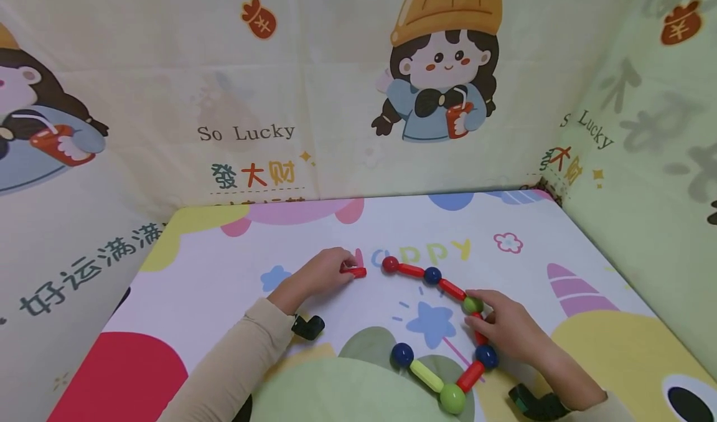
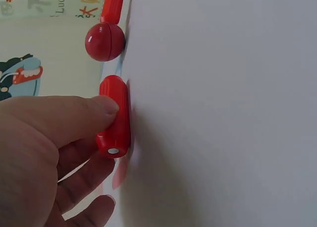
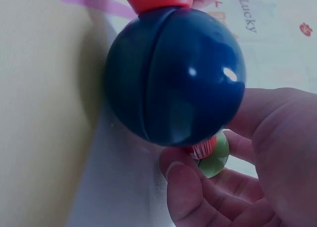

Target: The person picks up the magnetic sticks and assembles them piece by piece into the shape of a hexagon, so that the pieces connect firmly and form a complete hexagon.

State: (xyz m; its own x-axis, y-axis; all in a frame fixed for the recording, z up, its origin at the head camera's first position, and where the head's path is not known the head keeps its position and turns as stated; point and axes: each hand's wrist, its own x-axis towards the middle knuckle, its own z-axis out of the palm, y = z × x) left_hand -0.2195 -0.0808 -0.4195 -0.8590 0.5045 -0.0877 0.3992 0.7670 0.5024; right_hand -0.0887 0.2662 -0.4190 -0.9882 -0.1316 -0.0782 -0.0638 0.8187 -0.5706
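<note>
My left hand (image 1: 327, 272) pinches a red rod (image 2: 116, 118) with a small pale disc in its end, low over the table. Just beyond the rod's far tip, a small gap away, sits a red ball (image 1: 390, 264). That ball ends a curved chain of red rods and coloured balls. At the chain's right side, my right hand (image 1: 512, 325) holds it by the green ball (image 1: 473, 305) and the adjoining red rod (image 1: 480, 328), fingers partly hiding both. A blue ball (image 3: 173, 78) fills much of the right wrist view.
Nearer me, the chain runs on through a red rod (image 1: 470, 377) and a light green ball (image 1: 452, 398) to a yellow-green rod (image 1: 427, 376) and a blue ball (image 1: 402, 355). A printed cloth (image 1: 336, 86) hangs behind the patterned table (image 1: 224, 272).
</note>
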